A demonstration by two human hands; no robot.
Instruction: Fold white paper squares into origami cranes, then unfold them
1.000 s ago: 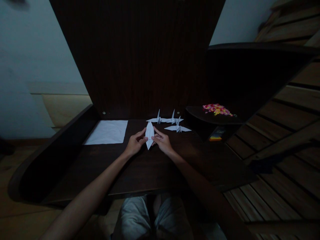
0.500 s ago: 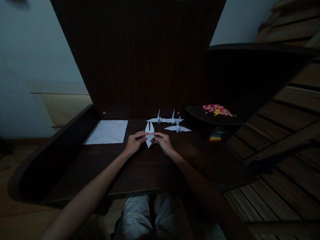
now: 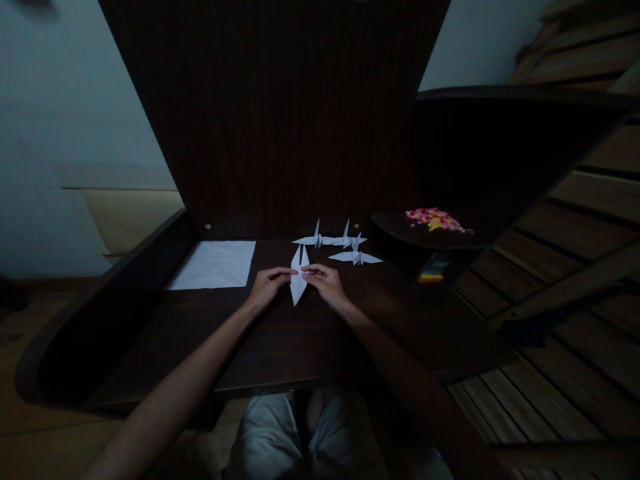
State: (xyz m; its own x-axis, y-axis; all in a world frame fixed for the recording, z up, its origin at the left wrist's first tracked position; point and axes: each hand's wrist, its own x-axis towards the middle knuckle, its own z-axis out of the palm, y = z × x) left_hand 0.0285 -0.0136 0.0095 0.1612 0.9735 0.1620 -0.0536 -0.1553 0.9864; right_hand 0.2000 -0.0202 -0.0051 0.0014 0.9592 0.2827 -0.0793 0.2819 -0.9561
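White half-folded paper [image 3: 298,283] is pinched by left hand [image 3: 267,287] and right hand [image 3: 325,285]; three finished cranes [image 3: 337,245] stand at one o'clock; spare sheets [image 3: 214,265] at ten o'clock await.

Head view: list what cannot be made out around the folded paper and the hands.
- Folded paper: its creases and layers are too small and dim; the fingertips cover its middle.
- Left hand and right hand: pinching or only pressing the paper, unclear.
- Three paper cranes: they overlap, details too small.
- Colourful pile: pieces too small.
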